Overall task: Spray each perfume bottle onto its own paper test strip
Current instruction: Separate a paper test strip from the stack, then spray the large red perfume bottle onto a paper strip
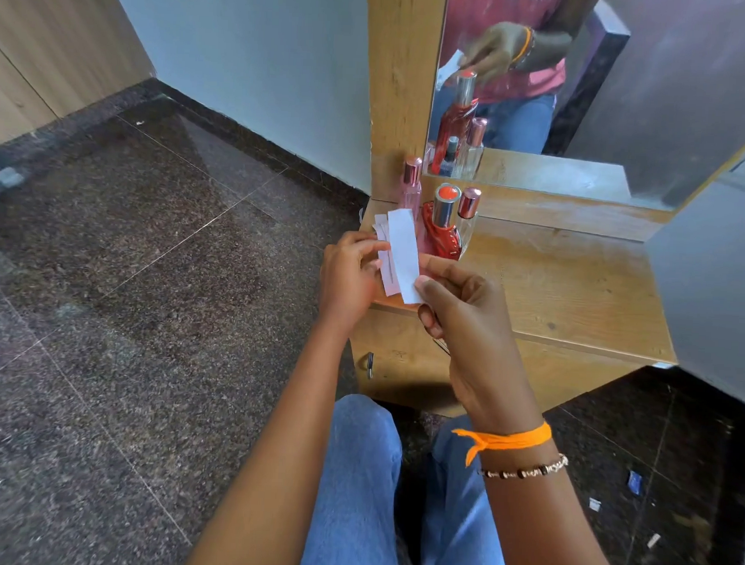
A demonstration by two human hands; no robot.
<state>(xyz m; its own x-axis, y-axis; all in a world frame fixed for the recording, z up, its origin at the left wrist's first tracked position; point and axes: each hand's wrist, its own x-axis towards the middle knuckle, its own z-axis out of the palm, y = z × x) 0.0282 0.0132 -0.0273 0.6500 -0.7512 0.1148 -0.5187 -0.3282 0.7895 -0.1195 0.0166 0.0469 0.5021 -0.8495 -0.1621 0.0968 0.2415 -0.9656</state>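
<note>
Head view, looking down over the person's lap at a low wooden dresser [575,287] with a mirror [584,78] behind it. Both hands raised above the dresser's left front corner. Right hand [467,320]: thumb and curled fingers pinch the lower end of one white paper test strip [402,253]; strip's long axis runs near vertical in frame, upper end tilted slightly left and pointing away toward the bottles, lower end at the thumb. Left hand [350,272]: fingers curled, pinching a small bunch of further strips [384,261] just behind and left of the single one, partly hidden by it; their long axes lie roughly parallel to it. Perfume bottles stand upright at the back left of the dresser top, against the mirror frame: a red bottle [443,230] with silver collar and orange cap top, a clear bottle with rose cap [469,214] touching or just beside it on its right, a pink bottle [411,185] to the left, behind the strips. Orange thread band [505,439] and beaded bracelet [525,470] on the right wrist. Dark speckled floor [128,271] on the left.
</note>
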